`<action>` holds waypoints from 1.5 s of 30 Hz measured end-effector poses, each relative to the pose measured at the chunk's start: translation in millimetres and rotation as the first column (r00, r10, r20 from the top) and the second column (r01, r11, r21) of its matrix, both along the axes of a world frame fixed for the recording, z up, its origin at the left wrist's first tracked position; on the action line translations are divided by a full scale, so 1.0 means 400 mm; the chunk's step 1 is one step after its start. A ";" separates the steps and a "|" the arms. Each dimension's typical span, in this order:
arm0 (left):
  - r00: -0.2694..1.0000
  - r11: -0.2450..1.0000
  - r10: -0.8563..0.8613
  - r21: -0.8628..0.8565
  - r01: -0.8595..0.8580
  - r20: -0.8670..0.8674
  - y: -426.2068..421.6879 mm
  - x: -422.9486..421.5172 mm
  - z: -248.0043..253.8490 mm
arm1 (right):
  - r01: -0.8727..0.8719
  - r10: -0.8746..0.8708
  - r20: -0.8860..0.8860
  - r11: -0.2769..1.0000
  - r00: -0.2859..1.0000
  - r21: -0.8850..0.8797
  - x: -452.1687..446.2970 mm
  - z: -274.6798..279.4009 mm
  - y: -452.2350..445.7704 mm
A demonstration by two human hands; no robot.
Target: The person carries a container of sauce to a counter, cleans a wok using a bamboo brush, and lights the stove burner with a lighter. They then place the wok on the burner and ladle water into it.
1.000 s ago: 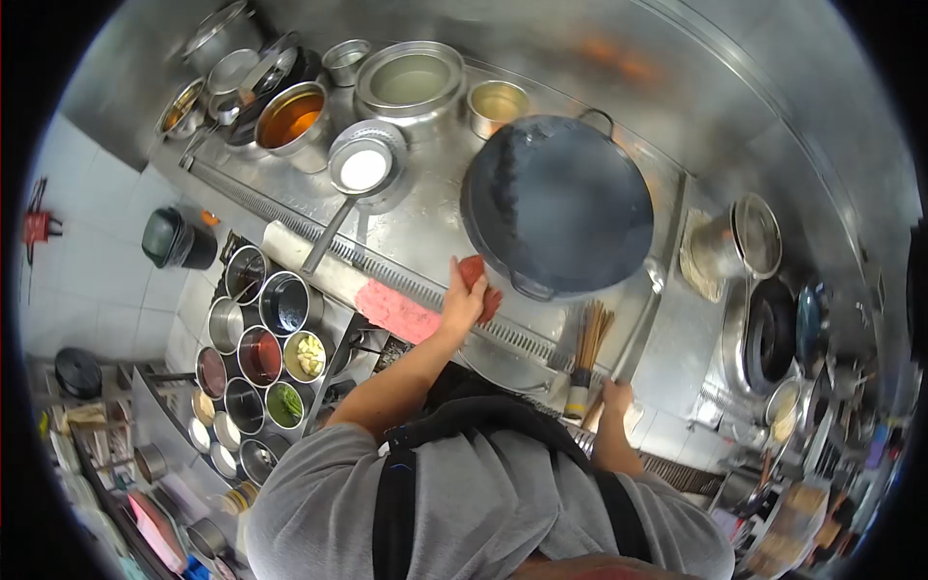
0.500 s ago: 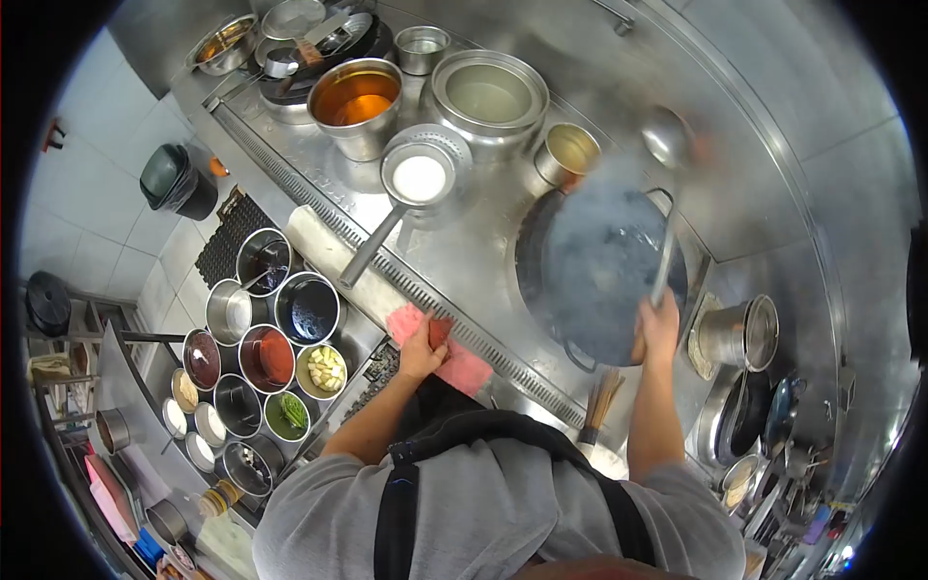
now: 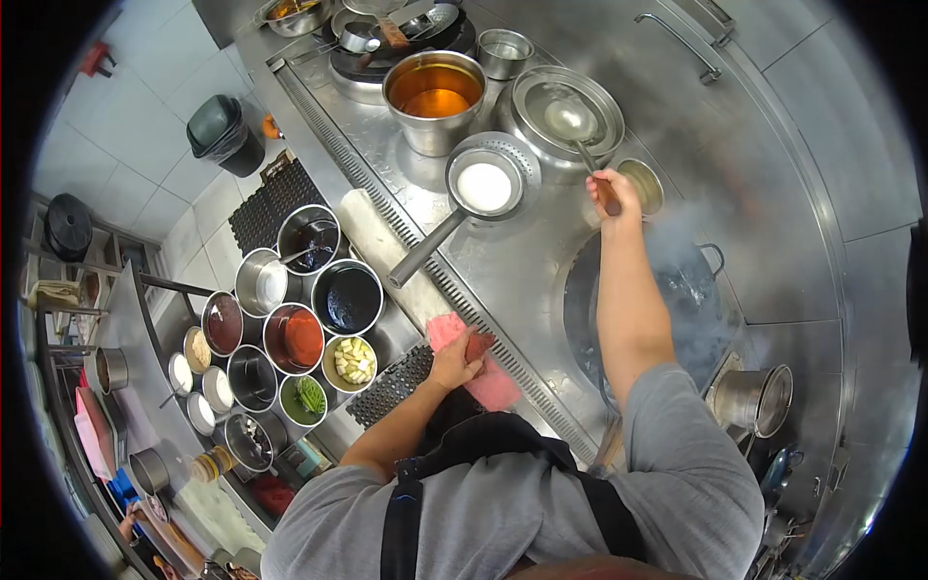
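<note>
A person leans over a steel stove top (image 3: pixel 527 251). The right hand (image 3: pixel 619 196) is wrapped round the wooden handle of a ladle (image 3: pixel 570 118), its bowl within the mouth of a wide pot (image 3: pixel 609 89) near the back edge; the handle keeps those fingers clear of the liquid. The left hand (image 3: pixel 452 363) grips a dark red cloth (image 3: pixel 479 344), probably against heat, above a pink cloth (image 3: pixel 495 389) along the front edge. Toward the right end, a wok (image 3: pixel 583 309) sits under drifting haze, partly hidden by the right arm.
</note>
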State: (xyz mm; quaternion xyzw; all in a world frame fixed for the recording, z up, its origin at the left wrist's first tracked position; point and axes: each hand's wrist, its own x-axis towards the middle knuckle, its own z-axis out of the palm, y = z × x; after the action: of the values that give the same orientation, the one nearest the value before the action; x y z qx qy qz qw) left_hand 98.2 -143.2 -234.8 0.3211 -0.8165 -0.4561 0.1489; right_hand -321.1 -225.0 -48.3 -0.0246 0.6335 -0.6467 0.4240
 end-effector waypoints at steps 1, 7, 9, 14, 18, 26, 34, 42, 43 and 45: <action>1.000 1.000 -0.002 -0.011 0.002 -0.011 -0.001 -0.001 -0.005 | 0.128 -0.124 0.046 0.988 0.991 -0.086 0.018 0.024 0.018; 1.000 1.000 0.000 0.022 -0.001 0.025 0.006 -0.008 0.001 | 0.122 -0.122 0.008 0.977 0.992 -0.174 0.086 0.160 0.262; 1.000 1.000 -0.007 -0.014 0.007 -0.015 0.014 -0.005 -0.033 | 0.144 -0.144 0.018 0.967 0.989 -0.212 0.116 0.191 0.379; 0.999 0.997 0.022 -0.072 -0.024 -0.041 0.017 -0.017 -0.021 | 0.060 -0.078 -0.080 0.977 0.994 -0.204 0.262 0.294 0.693; 0.988 0.999 0.027 -0.019 -0.030 -0.152 0.012 -0.024 -0.062 | 0.029 -0.044 -0.109 0.990 0.993 -0.135 0.357 0.324 0.894; 0.995 0.998 0.056 -0.029 -0.058 -0.087 0.016 -0.028 -0.059 | 0.073 -0.064 -0.103 0.994 0.993 0.085 0.384 0.292 1.011; 0.986 0.996 0.082 -0.018 -0.086 -0.144 0.015 -0.024 -0.054 | 0.250 0.557 -0.754 0.720 0.349 0.647 0.166 0.214 0.698; 0.991 0.992 0.126 -0.013 -0.126 0.047 0.007 -0.024 -0.022 | 0.119 0.701 -0.675 0.668 0.232 0.734 -0.091 -0.025 0.120; 0.993 0.994 0.106 -0.011 -0.106 0.050 0.006 -0.021 -0.021 | 0.047 0.716 -0.625 0.646 0.309 0.762 -0.100 -0.059 0.075; 0.989 0.992 0.125 0.008 -0.126 0.077 0.006 -0.021 -0.019 | -0.180 0.581 -0.479 0.739 0.658 0.650 -0.018 0.010 0.034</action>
State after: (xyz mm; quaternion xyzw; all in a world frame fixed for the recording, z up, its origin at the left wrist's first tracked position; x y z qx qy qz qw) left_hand 89.9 -140.9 -242.2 0.3899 -0.7968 -0.4386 0.1441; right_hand -328.1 -211.3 -44.5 -0.2656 0.8759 -0.2752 0.2939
